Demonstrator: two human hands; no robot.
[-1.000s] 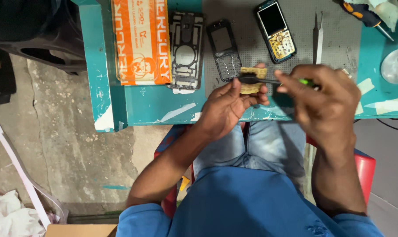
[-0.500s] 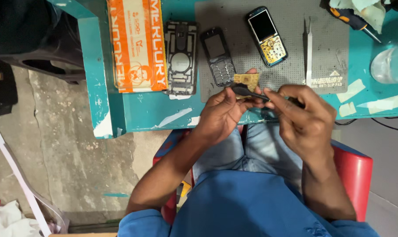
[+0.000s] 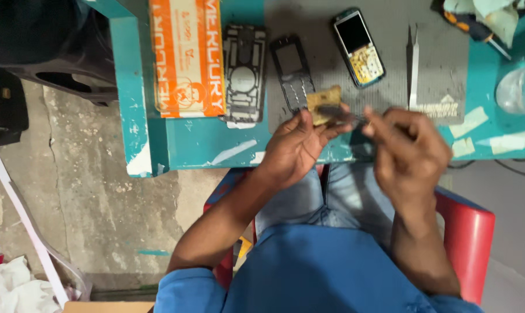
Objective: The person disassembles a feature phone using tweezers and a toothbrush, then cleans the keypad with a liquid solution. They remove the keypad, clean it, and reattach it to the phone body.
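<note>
A: What's in the hands?

B: The left hand (image 3: 294,148) pinches a small yellowish circuit board (image 3: 323,104) by its edges, fingers closed narrow around it, just over the near edge of the counter (image 3: 193,153). The right hand (image 3: 410,153) is curled shut on a thin dark tool (image 3: 341,114) whose tip lies against the board; it's blurred, so I can't tell what kind.

A: How would that board handle?

B: Light, stiff, thin and, I'd judge, fragile. Best held by the rim as it is now, off the flat faces, with a gentle grip so it doesn't flex or slip.

A: And further back?

B: On the grey mat (image 3: 448,64), touching the board's far side, lies a dark keypad frame (image 3: 291,69); left of it a grey phone chassis (image 3: 244,72); right of it a phone (image 3: 358,46) with its front off. Tweezers (image 3: 413,64) lie toward the mat's right edge, a screwdriver (image 3: 477,29) at the far right corner.

A: Any containers?

B: An orange box (image 3: 187,55) toward the left edge, closed, contents hidden. A clear bottle (image 3: 517,90) at the right edge; I can't tell what's in it.
</note>
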